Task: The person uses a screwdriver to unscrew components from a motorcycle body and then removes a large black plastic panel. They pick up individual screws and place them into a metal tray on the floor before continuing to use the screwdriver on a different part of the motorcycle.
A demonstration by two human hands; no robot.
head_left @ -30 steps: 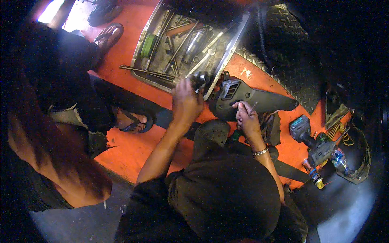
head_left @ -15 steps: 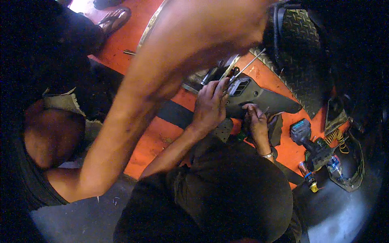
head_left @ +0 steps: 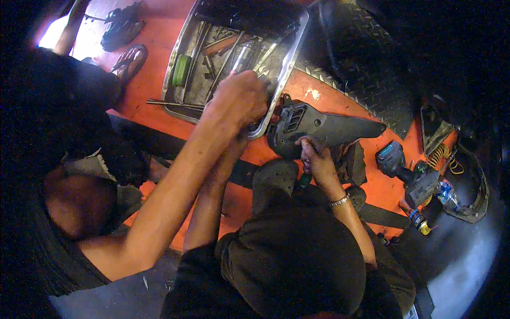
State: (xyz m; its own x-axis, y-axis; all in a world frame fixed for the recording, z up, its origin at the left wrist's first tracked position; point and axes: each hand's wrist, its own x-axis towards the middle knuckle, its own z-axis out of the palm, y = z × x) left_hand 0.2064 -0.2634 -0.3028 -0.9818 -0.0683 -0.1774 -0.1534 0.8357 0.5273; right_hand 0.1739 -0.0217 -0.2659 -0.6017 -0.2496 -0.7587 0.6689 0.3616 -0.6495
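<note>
A dark grey plastic cover [head_left: 340,130], with slotted vents at one end and a taper at the other, lies above the orange floor. My right hand [head_left: 317,159], a bracelet at its wrist, is closed with thumb and fingers at the cover's lower edge. Something green [head_left: 304,181] shows just below it; I cannot tell if it is held. My left hand [head_left: 238,146] is by the metal tray's [head_left: 260,129] near corner, its fingers hidden beneath another person's forearm. That person's hand [head_left: 240,101] reaches in from the left, over several metal tools in the tray.
A green block [head_left: 182,70] and a bright metal socket tool [head_left: 244,56] lie in the tray. At the right are a cordless driver [head_left: 417,183], a yellow coiled cord [head_left: 441,155], a yellow-capped container [head_left: 419,222] and a dark curved panel [head_left: 481,196]. A sandalled foot [head_left: 130,61] stands far left.
The other person's arm has drawn back, uncovering the tray. My left hand has left the cover and the thin rod near it, moving left to the tray. My right hand stays at the cover.
</note>
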